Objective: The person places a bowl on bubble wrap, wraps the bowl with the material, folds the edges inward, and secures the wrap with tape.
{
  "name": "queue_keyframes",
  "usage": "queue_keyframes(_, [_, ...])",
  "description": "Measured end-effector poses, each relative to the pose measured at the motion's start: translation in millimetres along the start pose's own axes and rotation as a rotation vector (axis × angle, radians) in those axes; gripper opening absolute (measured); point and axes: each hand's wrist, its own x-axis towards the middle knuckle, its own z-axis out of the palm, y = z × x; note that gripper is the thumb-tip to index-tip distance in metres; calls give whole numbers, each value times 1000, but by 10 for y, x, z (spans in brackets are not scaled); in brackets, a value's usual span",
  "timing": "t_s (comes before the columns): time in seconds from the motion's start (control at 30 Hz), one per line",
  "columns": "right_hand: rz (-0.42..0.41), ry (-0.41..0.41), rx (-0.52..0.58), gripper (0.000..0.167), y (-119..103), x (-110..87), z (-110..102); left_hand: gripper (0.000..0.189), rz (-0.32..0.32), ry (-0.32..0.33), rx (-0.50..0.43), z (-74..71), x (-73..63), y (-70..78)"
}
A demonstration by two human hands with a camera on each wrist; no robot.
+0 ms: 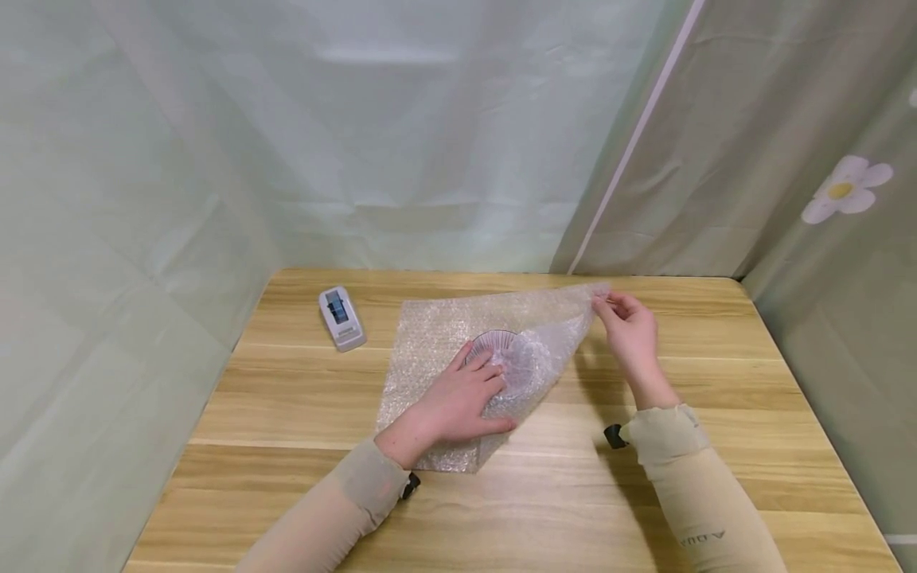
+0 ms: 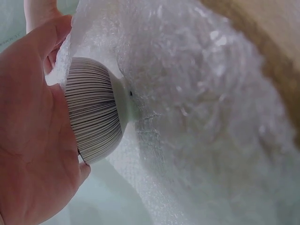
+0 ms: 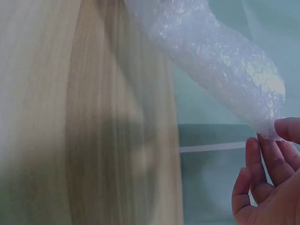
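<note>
A small bowl with thin dark stripes (image 2: 93, 110) stands upright on a sheet of bubble wrap (image 1: 430, 342). My left hand (image 1: 462, 400) rests over the bowl's mouth with fingers spread, its thumb lying over the wrap. The far right corner of the sheet is raised off the table, pinched between the thumb and fingers of my right hand (image 1: 633, 333). From that corner the wrap slants down to the bowl and covers its right side, which shows hazily through it. In the right wrist view the right hand (image 3: 269, 173) grips the wrap's tip.
A small white and grey device with a dark window (image 1: 342, 318) lies left of the wrap on the wooden table (image 1: 286, 406). Curtains (image 1: 430, 143) hang behind the table and along both sides. Black straps (image 1: 614, 436) show at the wrists.
</note>
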Motion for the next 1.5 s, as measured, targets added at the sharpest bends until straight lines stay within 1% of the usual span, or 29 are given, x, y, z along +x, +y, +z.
queue_keyframes(0.17, [-95, 31, -12, 40, -48, -54, 22, 72, 4, 8, 11, -3, -3, 3])
queue_keyframes(0.43, [-181, 42, -7, 34, -103, -104, 32, 72, 8, 14, 0, -19, -8, 15])
queue_keyframes(0.57, [-221, 56, -34, 31, -128, -120, 45, 72, 10, 16, -6, -19, -4, 13])
queue_keyframes(0.77, [-253, 61, -56, 30, -211, -176, 78, 72, 10, 14, -3, -18, 2, 8])
queue_keyframes(1.03, [-307, 59, 19, 20, -300, -259, 143, 73, 11, 7, -1, -8, 14, 0])
queue_keyframes(1.17, [-315, 54, 36, 16, -358, -315, 177, 74, 12, 8, -4, -8, 18, -3])
queue_keyframes(1.3, [-331, 53, 15, 13, -536, -448, 203, 74, 13, 7, -2, -14, 16, 0])
queue_keyframes(1.4, [-368, 47, -7, 13, -650, -540, 220, 74, 13, 6, -3, -16, 15, 1])
queue_keyframes(1.43, [-380, 43, -9, 13, -675, -566, 226, 74, 12, 5, -3, -16, 15, 1])
queue_keyframes(1.5, [-399, 38, -10, 12, -652, -570, 244, 73, 11, 5, -5, -17, 15, 2])
